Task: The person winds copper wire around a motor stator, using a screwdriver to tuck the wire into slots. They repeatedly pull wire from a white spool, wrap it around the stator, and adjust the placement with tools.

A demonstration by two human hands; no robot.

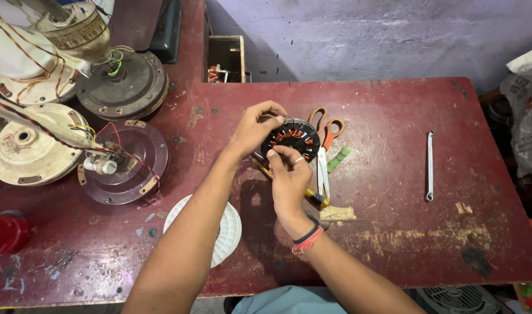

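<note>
Both hands meet over the middle of a worn dark-red surface (394,110), scratched and chipped pale in patches. The left hand (255,129) has its fingers closed on the upper left rim of a round black motor stator (290,137) with copper windings showing between its teeth; the right hand (289,174) pinches the lower edge of the same stator from below, a ring on one finger and a red and black band at the wrist. The stator is held between the two sets of fingers, just above the surface.

Just right of the fingers lie orange-handled scissors (324,145), partly under the stator, and a small green piece (338,159) beside them. A yellow-handled screwdriver (312,196) shows under the right hand, with a scrap of pale wood (337,213) near the wrist. Well to the right of the fingers rests a slim metal spanner (430,166).

Left of the fingers, under the left forearm, sits a white ribbed disc (228,232). Further left stand several ceiling fan housings (123,163), brown and cream, trailing red, black and yellow wires. A red ribbed object (4,232) sits at the far left edge.

Beyond the surface rises a rough lilac-painted wall (365,35), with a small wooden box (225,58) against it
</note>
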